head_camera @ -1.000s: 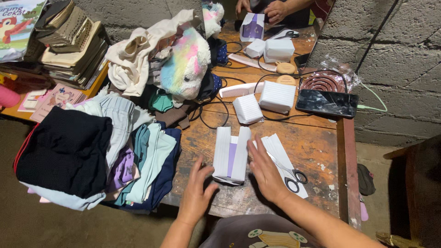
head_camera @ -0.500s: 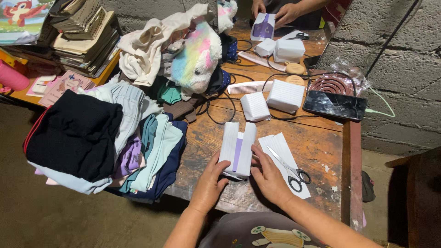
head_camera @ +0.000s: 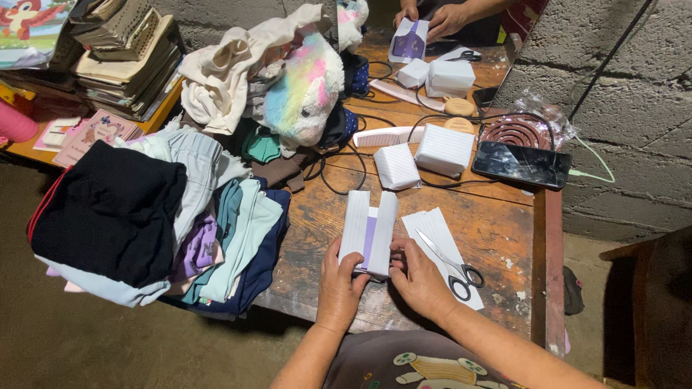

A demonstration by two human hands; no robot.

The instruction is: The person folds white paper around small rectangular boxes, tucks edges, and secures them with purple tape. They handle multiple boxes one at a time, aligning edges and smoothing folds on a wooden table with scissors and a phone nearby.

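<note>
Both hands, the left hand (head_camera: 340, 279) and the right hand (head_camera: 420, 277), clasped the near end of a purple box half-wrapped in white paper (head_camera: 368, 232) near the wooden table's (head_camera: 497, 230) front edge. Just right lay scissors (head_camera: 453, 264) on a paper sheet (head_camera: 431, 225). Farther back sat two wrapped boxes (head_camera: 420, 155), and a black phone (head_camera: 522, 164) toward the right edge.
</note>
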